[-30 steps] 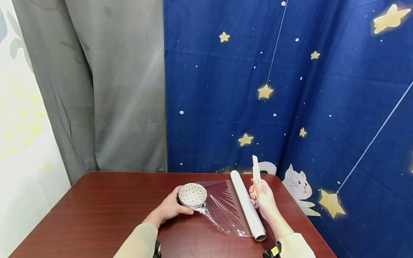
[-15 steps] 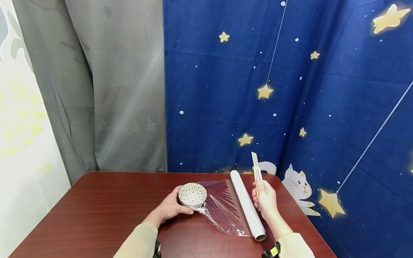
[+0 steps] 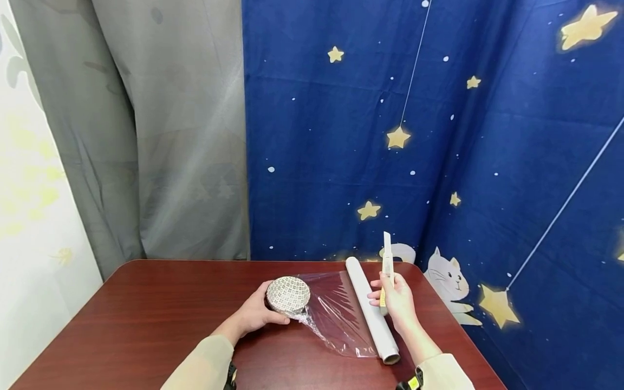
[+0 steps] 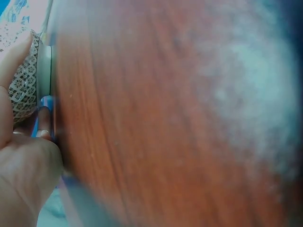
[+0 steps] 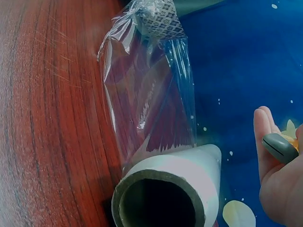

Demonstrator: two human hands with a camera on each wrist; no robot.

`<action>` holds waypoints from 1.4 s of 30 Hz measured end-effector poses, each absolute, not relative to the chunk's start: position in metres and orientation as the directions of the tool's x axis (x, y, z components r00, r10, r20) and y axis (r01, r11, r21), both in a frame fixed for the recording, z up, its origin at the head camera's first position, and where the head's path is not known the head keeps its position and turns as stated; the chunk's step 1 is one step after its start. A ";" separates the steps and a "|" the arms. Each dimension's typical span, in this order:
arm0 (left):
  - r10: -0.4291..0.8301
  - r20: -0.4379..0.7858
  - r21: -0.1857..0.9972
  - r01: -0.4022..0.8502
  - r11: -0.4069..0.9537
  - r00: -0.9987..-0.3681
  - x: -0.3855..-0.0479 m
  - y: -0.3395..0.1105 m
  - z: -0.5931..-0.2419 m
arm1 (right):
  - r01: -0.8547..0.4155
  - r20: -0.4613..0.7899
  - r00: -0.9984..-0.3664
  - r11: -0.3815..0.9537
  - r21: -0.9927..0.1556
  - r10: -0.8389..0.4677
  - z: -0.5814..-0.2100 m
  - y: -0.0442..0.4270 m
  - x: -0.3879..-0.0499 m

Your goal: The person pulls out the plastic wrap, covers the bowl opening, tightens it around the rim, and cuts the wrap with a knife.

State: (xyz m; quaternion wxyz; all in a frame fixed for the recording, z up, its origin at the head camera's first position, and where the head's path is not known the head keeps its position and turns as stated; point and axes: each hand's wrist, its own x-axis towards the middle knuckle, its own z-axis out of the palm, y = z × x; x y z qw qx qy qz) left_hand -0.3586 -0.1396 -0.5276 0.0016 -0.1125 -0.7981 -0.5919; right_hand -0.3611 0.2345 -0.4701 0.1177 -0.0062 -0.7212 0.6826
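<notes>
I'm gripping the patterned dish (image 3: 288, 294) with the left hand (image 3: 254, 311), its fingers curving round the far side and its thumb lying along the near side; the dish is sitting over the middle of the table (image 3: 185, 303), though I'm unable to tell whether its base is touching the wood. I'm reading it as rigid, probably ceramic, liable to chip and slippery where film is covering it, so I'm favouring a broad hold round its sides. The surface is showing a fine lattice print, with a smooth pale band beside it in the left wrist view. Clear film (image 3: 336, 322) is spanning from the dish to the roll (image 3: 372, 311), bunching into a crumpled rope along the near edge and fanning into creases by the roll; I'm expecting it to be light, limp and clingy, best taken by that gathered edge. The white roll is lying as a long cylinder round a thick, hollow core, and I'm judging it prone to turning. The right hand (image 3: 401, 303) is pinching the slim, stiff cutter (image 3: 388, 265) by its yellowish handle, with the narrow tip pointing up and away.
</notes>
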 end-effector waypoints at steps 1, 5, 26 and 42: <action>0.183 0.139 0.945 0.186 0.271 -0.973 -0.359 -0.140 -0.527 | -0.151 0.161 -0.972 0.067 -0.986 0.171 -0.470 0.234 -0.361; 0.203 0.152 0.936 0.207 0.286 -0.967 -0.358 -0.142 -0.523 | -0.142 0.151 -0.973 0.064 -0.988 0.176 -0.472 0.234 -0.364; 0.223 0.132 0.896 0.212 0.389 -0.966 -0.359 -0.150 -0.523 | -0.098 0.114 -0.976 0.094 -0.991 0.185 -0.476 0.232 -0.362; 0.113 0.101 0.848 0.145 0.509 -0.988 -0.383 -0.159 -0.490 | -0.083 0.131 -0.969 0.221 -0.972 0.207 -0.476 0.234 -0.357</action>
